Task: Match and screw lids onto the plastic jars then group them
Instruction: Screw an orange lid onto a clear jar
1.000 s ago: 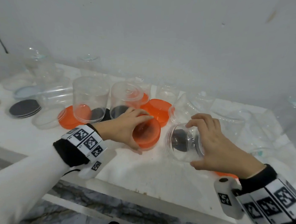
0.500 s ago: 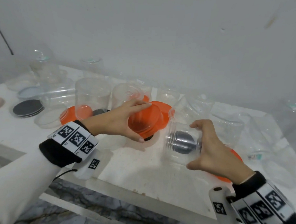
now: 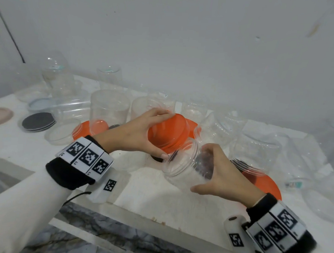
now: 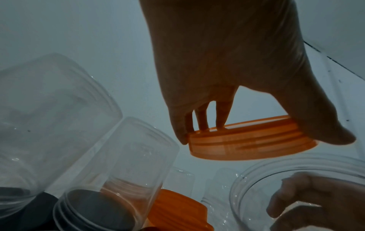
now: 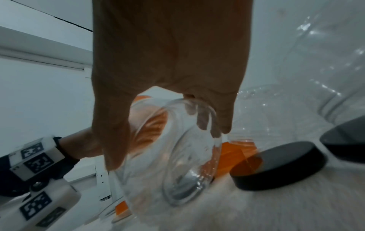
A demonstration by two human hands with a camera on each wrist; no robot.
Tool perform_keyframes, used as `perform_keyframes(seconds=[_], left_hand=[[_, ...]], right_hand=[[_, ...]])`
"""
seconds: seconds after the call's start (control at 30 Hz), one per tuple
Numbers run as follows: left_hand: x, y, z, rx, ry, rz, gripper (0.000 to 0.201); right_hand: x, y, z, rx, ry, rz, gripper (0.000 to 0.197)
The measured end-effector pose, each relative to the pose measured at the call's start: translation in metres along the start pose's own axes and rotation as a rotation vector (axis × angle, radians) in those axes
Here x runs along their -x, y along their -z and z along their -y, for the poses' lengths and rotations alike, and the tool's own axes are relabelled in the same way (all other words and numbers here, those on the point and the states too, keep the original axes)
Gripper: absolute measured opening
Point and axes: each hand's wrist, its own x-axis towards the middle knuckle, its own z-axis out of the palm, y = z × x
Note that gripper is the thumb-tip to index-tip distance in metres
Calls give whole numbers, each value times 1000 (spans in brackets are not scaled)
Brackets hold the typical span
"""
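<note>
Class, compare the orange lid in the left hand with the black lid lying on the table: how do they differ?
The orange lid is gripped, tilted, off the table by the left hand; the black lid lies flat on the table, untouched. Orange is translucent; black is opaque. Both are round.

A plain indoor work spot, more a makeshift sorting station than a kitchen or lab: a bare white wall point(image 3: 186, 40) behind a white table point(image 3: 158, 193) crowded with empty clear plastic jars point(image 3: 109, 106) and loose orange lids point(image 3: 265, 185) and black lids point(image 3: 38, 119), with grey marbled flooring point(image 3: 117, 238) below the table's front edge.
</note>
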Motion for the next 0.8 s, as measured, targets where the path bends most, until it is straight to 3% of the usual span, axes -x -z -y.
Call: perform_keyframes(seconds=[0.3, 0.5, 0.8], left_hand=[[2, -6, -1, 5, 18, -6, 110], [3, -14, -6, -3, -14, 24, 106], [-4, -42, -25, -141, -92, 163, 103]], right_hand=[[-8, -12, -18, -170, -17, 144, 114], [-2, -5, -23, -144, -44, 124, 85], [-1, -7, -24, -242, -3, 115, 74]])
